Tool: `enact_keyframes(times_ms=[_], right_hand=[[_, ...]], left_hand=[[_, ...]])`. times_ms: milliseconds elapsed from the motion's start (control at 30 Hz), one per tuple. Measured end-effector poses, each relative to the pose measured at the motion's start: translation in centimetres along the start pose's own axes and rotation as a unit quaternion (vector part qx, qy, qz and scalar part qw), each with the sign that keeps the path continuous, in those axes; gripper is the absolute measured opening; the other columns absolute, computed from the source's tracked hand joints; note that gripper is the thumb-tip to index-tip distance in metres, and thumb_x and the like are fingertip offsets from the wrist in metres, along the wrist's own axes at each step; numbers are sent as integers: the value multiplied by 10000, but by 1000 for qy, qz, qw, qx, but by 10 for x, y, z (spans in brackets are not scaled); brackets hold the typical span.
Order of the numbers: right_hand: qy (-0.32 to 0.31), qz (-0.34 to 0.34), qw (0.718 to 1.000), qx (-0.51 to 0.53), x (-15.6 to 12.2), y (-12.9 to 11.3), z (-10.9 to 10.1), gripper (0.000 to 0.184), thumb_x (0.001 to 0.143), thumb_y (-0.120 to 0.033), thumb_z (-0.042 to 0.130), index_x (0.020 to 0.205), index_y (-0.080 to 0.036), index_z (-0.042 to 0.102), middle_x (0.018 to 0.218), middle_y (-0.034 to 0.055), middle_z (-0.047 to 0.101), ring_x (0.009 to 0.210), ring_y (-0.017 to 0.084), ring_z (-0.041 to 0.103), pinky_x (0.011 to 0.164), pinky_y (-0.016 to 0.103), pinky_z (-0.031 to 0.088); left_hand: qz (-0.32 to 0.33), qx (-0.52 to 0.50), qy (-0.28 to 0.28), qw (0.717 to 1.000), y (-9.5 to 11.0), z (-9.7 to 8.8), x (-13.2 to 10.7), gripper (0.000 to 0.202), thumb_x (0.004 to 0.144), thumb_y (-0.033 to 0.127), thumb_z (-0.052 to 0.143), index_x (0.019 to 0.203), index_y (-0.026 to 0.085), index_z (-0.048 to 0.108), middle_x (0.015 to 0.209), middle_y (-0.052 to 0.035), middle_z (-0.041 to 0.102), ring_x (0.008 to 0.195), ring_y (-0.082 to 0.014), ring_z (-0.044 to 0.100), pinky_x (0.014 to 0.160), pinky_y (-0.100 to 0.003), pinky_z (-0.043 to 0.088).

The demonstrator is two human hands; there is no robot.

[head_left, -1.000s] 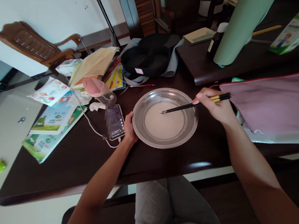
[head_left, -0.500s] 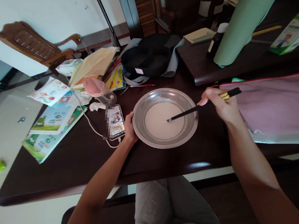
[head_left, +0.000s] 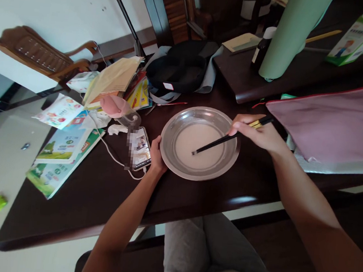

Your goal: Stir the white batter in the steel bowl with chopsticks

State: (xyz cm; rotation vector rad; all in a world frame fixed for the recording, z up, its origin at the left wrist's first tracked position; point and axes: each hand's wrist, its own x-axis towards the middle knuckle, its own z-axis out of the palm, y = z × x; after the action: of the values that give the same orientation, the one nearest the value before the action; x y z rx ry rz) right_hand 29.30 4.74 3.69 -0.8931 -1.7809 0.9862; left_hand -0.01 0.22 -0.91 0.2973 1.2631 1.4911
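A round metal bowl (head_left: 167, 151) stands on the dark wooden table, holding a pale milky liquid (head_left: 196, 141). My left hand (head_left: 158, 156) grips the bowl's left rim, with its thumb showing at the edge and the other fingers hidden beneath. Black chopsticks (head_left: 214, 142) with gold bands are pinched in my right hand (head_left: 252, 131), above the bowl's right rim. Their tips dip into the liquid a little left of its middle. Just left of my left hand lies a phone (head_left: 141, 149), plugged into a white cable and partly blurred out.
Books (head_left: 60, 154), a pink-lidded bottle (head_left: 115, 107) and papers (head_left: 113, 80) crowd the table's left side. Behind the bowl sits a black bag (head_left: 178, 69). A pink zip pouch (head_left: 333, 120) lies on the right. A green cylinder (head_left: 293, 40) and a dark bottle (head_left: 262, 47) stand beyond.
My right hand has moved left, carrying the chopsticks, and their tips have shifted left and slightly nearer me through the liquid. My left hand and the bowl keep their places.
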Motion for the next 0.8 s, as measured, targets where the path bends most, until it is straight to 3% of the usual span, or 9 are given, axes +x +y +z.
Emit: enact_keyframes(times_ms=[67,233,433,633,800], right_hand=[[-16,-10,1000,-4,1,-1,2,405,898,-621,676,729,-269,783,758,29,752,713,191,675,651,333,483],[95,0,995,-2,0,2,-4,467,920,-630,643,646,-265,742,675,23,696,675,187,642,687,346,489],[-19,0,1000,3,0,-2,1,423,886,-634,683,704,-264,778,728,30,729,703,193,668,661,332,483],[93,5,996,4,0,2,-6,483,918,-635,638,633,-258,737,655,26,684,672,193,626,687,353,470],[-22,-5,1000,12,0,-1,0,421,898,-619,676,706,-259,779,725,31,722,694,190,658,662,336,468]], left_hand=[[4,0,6,1000,0,0,0,250,758,405,667,606,207,653,579,21,676,551,-154,623,618,-268,514],[5,2,16,1000,-1,-2,2,251,762,416,680,631,206,643,563,33,643,565,-159,620,615,-268,492],[14,4,10,1000,-2,-3,2,265,766,419,685,611,211,631,586,27,662,558,-161,637,625,-278,512],[-5,3,8,1000,0,0,0,253,754,422,673,616,211,654,579,16,680,624,-191,680,652,-288,546],[5,1,13,1000,1,1,-1,251,753,408,683,596,216,643,571,24,672,588,-170,656,614,-265,528]])
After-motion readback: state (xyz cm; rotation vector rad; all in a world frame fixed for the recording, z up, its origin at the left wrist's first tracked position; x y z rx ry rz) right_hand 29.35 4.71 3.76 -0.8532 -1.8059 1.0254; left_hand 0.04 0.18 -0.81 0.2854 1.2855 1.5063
